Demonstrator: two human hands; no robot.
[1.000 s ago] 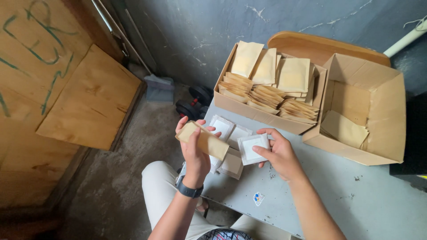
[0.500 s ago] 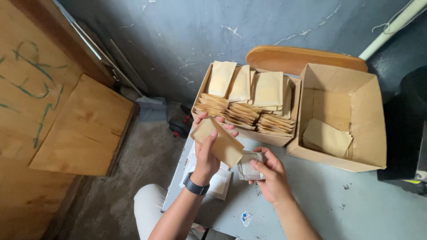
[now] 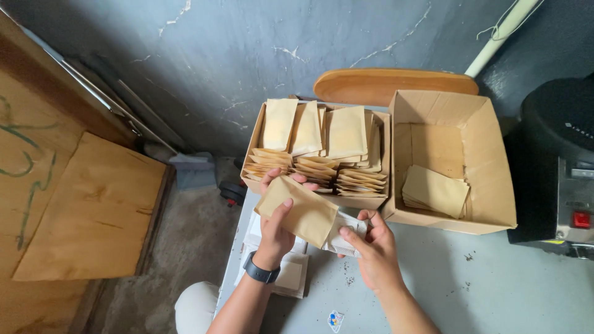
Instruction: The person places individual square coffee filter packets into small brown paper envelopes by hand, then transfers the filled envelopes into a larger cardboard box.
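My left hand (image 3: 276, 227) grips a tan paper envelope (image 3: 299, 212) held flat above the grey table (image 3: 470, 284). My right hand (image 3: 370, 250) pinches a small white sachet (image 3: 348, 233) whose left end is tucked at the envelope's lower right opening. Under my hands, at the table's left edge, lie more white sachets (image 3: 291, 273). Just beyond the envelope stands a cardboard box (image 3: 365, 201) packed with rows of tan envelopes (image 3: 322, 145).
A second cardboard box (image 3: 495, 185) at the right holds a small stack of tan envelopes (image 3: 435, 191). A black machine (image 3: 557, 167) stands at the far right. A wooden board (image 3: 390, 83) leans behind the boxes; plywood panels (image 3: 93, 210) and dumbbells (image 3: 232, 193) sit on the floor at left.
My hands came together: the envelope turned flatter and moved right, and the white sachet's end now meets the envelope's opening. The camera view shifted so the boxes sit more to the left.
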